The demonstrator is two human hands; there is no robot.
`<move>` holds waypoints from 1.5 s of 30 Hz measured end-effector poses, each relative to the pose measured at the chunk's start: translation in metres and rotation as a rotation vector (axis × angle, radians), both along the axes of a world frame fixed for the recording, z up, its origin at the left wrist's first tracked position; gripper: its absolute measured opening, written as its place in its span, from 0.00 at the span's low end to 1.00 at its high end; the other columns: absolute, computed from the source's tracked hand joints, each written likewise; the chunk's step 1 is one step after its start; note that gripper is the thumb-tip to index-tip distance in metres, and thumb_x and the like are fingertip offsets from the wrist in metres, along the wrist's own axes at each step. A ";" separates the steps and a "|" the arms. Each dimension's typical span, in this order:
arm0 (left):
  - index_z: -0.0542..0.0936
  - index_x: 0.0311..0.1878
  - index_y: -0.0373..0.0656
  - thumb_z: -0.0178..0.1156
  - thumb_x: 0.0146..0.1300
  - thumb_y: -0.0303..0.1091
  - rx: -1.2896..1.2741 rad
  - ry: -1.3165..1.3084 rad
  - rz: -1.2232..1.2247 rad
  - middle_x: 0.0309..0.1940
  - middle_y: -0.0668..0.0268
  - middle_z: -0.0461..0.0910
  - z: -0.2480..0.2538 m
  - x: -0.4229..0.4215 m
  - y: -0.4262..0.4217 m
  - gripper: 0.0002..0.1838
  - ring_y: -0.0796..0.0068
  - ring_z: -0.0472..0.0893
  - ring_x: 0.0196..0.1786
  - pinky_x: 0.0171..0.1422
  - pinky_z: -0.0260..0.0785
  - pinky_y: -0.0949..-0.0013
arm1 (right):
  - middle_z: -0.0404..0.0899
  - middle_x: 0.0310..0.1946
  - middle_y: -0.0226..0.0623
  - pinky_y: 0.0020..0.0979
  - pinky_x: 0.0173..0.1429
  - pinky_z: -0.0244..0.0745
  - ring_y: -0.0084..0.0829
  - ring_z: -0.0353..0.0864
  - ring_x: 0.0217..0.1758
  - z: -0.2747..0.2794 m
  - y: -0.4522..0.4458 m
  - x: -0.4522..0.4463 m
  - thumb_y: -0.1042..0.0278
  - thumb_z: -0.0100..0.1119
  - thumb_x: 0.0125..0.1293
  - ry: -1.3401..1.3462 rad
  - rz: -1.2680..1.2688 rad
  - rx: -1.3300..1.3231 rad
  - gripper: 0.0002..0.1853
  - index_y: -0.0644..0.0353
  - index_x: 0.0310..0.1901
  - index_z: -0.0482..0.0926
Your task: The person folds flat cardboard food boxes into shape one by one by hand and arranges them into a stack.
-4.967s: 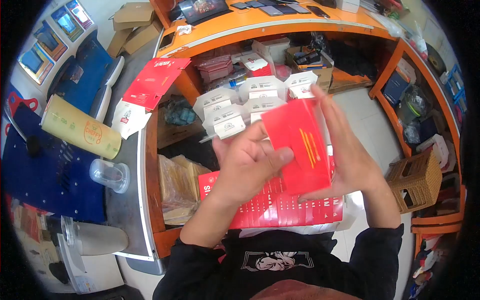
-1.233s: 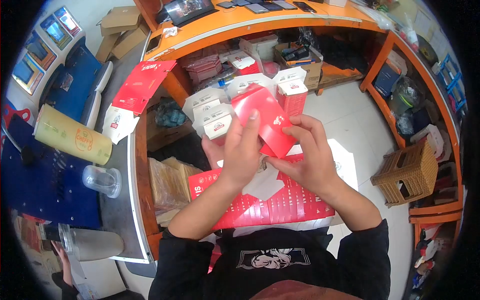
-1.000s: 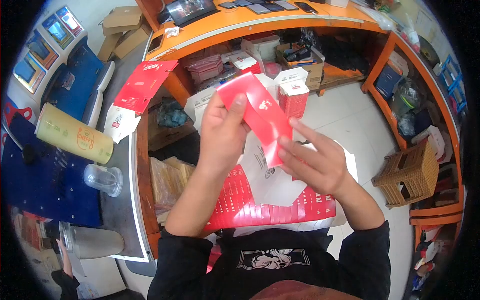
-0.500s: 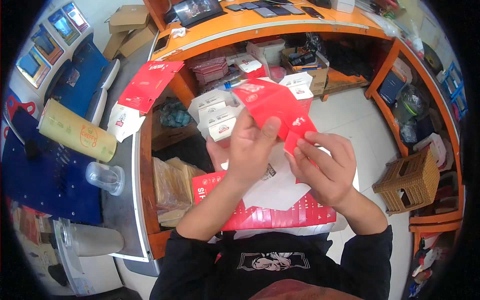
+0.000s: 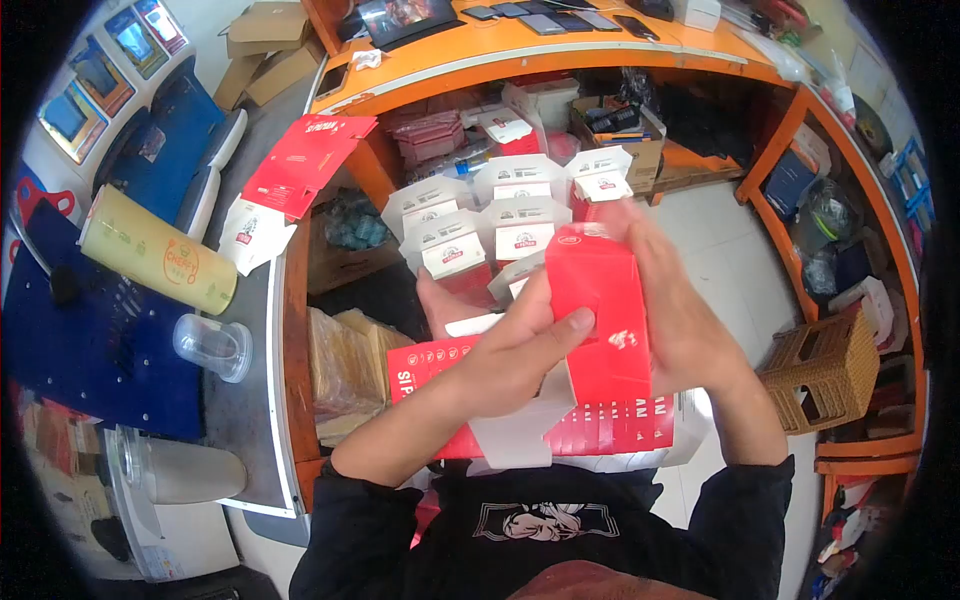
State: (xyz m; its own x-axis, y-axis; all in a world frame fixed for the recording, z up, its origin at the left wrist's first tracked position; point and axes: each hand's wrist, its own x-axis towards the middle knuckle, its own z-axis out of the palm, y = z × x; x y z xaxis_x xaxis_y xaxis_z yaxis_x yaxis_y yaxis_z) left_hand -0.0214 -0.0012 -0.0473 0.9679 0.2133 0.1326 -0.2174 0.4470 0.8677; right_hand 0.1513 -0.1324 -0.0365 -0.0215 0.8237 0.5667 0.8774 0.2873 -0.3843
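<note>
Between both hands is a red box point(image 5: 600, 300), partly folded into shape, its white flap hanging toward the lap. My left hand point(image 5: 515, 355) grips its left side, thumb across the red face. My right hand point(image 5: 680, 310) presses flat along its right side, fingers stretched and slightly blurred. Below, a row of flat red cartons point(image 5: 620, 430) with white lettering lies over the lap. Beyond the hands stand several formed boxes with raised white flaps point(image 5: 455, 252). A foot shows beside them, partly hidden behind my left forearm.
At the left, a grey counter point(image 5: 258, 370) holds a yellow cup point(image 5: 160, 250), a clear plastic cup point(image 5: 212, 347) and a red flat carton point(image 5: 310, 165). Phones lie on the orange desk point(image 5: 430, 65). A woven brown basket point(image 5: 825, 370) stands at the right on the tiled floor.
The red sheet, flat and tilted earlier, has opened into a box shape and moved lower and right. My right hand has gone from pinching its corner to lying along its side.
</note>
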 end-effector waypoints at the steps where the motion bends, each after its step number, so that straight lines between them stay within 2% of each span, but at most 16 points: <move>1: 0.53 0.78 0.40 0.47 0.82 0.37 0.122 0.019 0.007 0.70 0.59 0.65 0.003 -0.002 0.001 0.28 0.74 0.67 0.72 0.75 0.61 0.65 | 0.59 0.68 0.60 0.59 0.79 0.55 0.62 0.59 0.75 0.000 -0.002 -0.004 0.57 0.83 0.34 0.017 0.015 -0.050 0.66 0.66 0.76 0.54; 2: 0.53 0.78 0.39 0.46 0.82 0.38 0.244 0.039 0.016 0.71 0.59 0.64 0.006 -0.006 0.005 0.28 0.74 0.66 0.72 0.76 0.60 0.65 | 0.59 0.67 0.60 0.58 0.78 0.55 0.62 0.60 0.74 0.000 -0.002 -0.006 0.59 0.82 0.34 0.034 0.030 -0.100 0.65 0.67 0.76 0.54; 4: 0.53 0.78 0.38 0.45 0.83 0.39 0.352 0.080 -0.008 0.70 0.59 0.64 0.016 -0.017 0.012 0.28 0.73 0.66 0.72 0.77 0.58 0.65 | 0.60 0.67 0.59 0.58 0.77 0.56 0.61 0.62 0.73 0.007 -0.001 -0.011 0.61 0.80 0.33 -0.121 -0.032 -0.036 0.65 0.69 0.76 0.54; 6: 0.53 0.77 0.37 0.44 0.83 0.40 0.328 0.117 -0.074 0.69 0.58 0.65 0.028 -0.024 0.017 0.28 0.73 0.67 0.71 0.76 0.59 0.64 | 0.61 0.65 0.57 0.58 0.76 0.57 0.60 0.63 0.71 0.011 -0.001 -0.013 0.64 0.79 0.33 -0.201 -0.099 -0.001 0.64 0.69 0.75 0.54; 9: 0.56 0.76 0.35 0.43 0.83 0.43 0.883 0.122 0.008 0.68 0.54 0.66 0.010 -0.022 0.018 0.28 0.72 0.67 0.71 0.75 0.59 0.64 | 0.62 0.63 0.55 0.57 0.75 0.58 0.59 0.64 0.69 0.013 0.001 -0.020 0.66 0.78 0.34 -0.204 -0.137 -0.028 0.61 0.68 0.75 0.56; 12: 0.59 0.73 0.33 0.45 0.83 0.43 0.875 0.109 -0.085 0.66 0.52 0.69 0.015 -0.022 0.019 0.26 0.72 0.68 0.70 0.73 0.62 0.64 | 0.62 0.62 0.53 0.56 0.75 0.58 0.59 0.63 0.68 0.019 0.003 -0.028 0.67 0.77 0.35 -0.213 -0.100 -0.044 0.61 0.67 0.75 0.56; 15: 0.59 0.76 0.37 0.51 0.80 0.40 0.186 0.325 -0.070 0.68 0.56 0.71 0.017 -0.025 0.036 0.29 0.69 0.71 0.71 0.75 0.63 0.63 | 0.61 0.63 0.52 0.55 0.74 0.59 0.58 0.63 0.68 0.020 0.004 -0.021 0.65 0.77 0.37 -0.194 -0.117 0.035 0.60 0.65 0.76 0.56; 16: 0.63 0.73 0.37 0.57 0.77 0.34 0.162 0.150 -0.043 0.64 0.59 0.77 0.016 -0.024 0.039 0.27 0.72 0.77 0.65 0.70 0.69 0.65 | 0.61 0.63 0.52 0.55 0.74 0.58 0.58 0.63 0.68 0.018 0.006 -0.017 0.65 0.77 0.38 -0.174 -0.103 0.029 0.60 0.65 0.76 0.56; 19: 0.64 0.73 0.36 0.61 0.74 0.30 0.208 0.035 -0.038 0.64 0.58 0.77 0.010 -0.012 0.034 0.28 0.72 0.78 0.65 0.71 0.69 0.63 | 0.61 0.63 0.52 0.55 0.74 0.58 0.58 0.62 0.68 0.013 0.011 -0.019 0.62 0.77 0.39 -0.124 -0.075 0.010 0.60 0.63 0.77 0.55; 22: 0.64 0.73 0.36 0.60 0.75 0.30 0.101 0.033 0.010 0.60 0.62 0.80 0.011 -0.011 0.032 0.27 0.72 0.81 0.61 0.67 0.73 0.67 | 0.61 0.63 0.53 0.55 0.75 0.57 0.58 0.62 0.68 0.007 0.014 -0.015 0.60 0.78 0.38 -0.112 -0.077 0.010 0.62 0.62 0.77 0.54; 28: 0.69 0.70 0.37 0.59 0.76 0.32 -0.158 0.236 -0.135 0.62 0.60 0.79 0.016 -0.017 0.042 0.23 0.70 0.82 0.60 0.66 0.75 0.63 | 0.59 0.66 0.55 0.53 0.75 0.58 0.59 0.61 0.69 -0.003 0.014 -0.009 0.58 0.79 0.34 0.019 0.037 -0.034 0.66 0.63 0.78 0.52; 31: 0.66 0.72 0.35 0.56 0.77 0.32 -0.289 0.180 -0.155 0.63 0.56 0.78 0.011 -0.014 0.048 0.25 0.66 0.80 0.65 0.71 0.72 0.58 | 0.58 0.68 0.55 0.52 0.75 0.60 0.59 0.61 0.70 -0.005 0.014 -0.007 0.59 0.80 0.32 0.024 0.056 -0.054 0.69 0.63 0.79 0.50; 35: 0.69 0.71 0.37 0.52 0.80 0.36 -0.148 0.145 -0.131 0.62 0.61 0.79 0.002 -0.008 0.046 0.22 0.70 0.80 0.62 0.69 0.72 0.61 | 0.58 0.68 0.55 0.52 0.74 0.61 0.59 0.61 0.70 -0.009 0.014 -0.004 0.59 0.81 0.30 0.128 0.094 -0.048 0.71 0.62 0.80 0.49; 40: 0.67 0.72 0.35 0.53 0.79 0.37 -0.153 0.130 -0.098 0.60 0.60 0.79 -0.005 -0.005 0.036 0.24 0.71 0.79 0.64 0.72 0.69 0.61 | 0.60 0.65 0.53 0.53 0.74 0.60 0.57 0.62 0.69 -0.008 0.011 -0.011 0.59 0.80 0.34 -0.044 0.022 -0.043 0.68 0.63 0.79 0.50; 43: 0.65 0.75 0.37 0.46 0.83 0.36 0.179 0.163 -0.054 0.63 0.64 0.76 -0.009 -0.006 0.039 0.23 0.76 0.75 0.65 0.71 0.67 0.68 | 0.61 0.64 0.52 0.54 0.74 0.59 0.56 0.62 0.69 -0.008 0.011 -0.012 0.60 0.79 0.36 -0.128 -0.024 0.006 0.65 0.63 0.78 0.53; 45: 0.62 0.76 0.38 0.44 0.83 0.37 0.181 0.171 -0.013 0.64 0.64 0.74 0.002 -0.009 0.024 0.24 0.77 0.73 0.66 0.72 0.66 0.68 | 0.61 0.63 0.52 0.55 0.75 0.58 0.56 0.62 0.69 -0.008 0.012 -0.012 0.60 0.79 0.36 -0.159 -0.033 0.027 0.63 0.64 0.77 0.55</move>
State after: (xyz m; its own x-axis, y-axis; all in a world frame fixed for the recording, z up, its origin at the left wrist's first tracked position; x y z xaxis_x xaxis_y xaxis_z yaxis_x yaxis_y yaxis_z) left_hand -0.0303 0.0226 -0.0453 0.9821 0.1883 0.0012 -0.0555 0.2832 0.9575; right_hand 0.1389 -0.1207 -0.0441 -0.0859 0.8097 0.5805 0.9356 0.2659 -0.2323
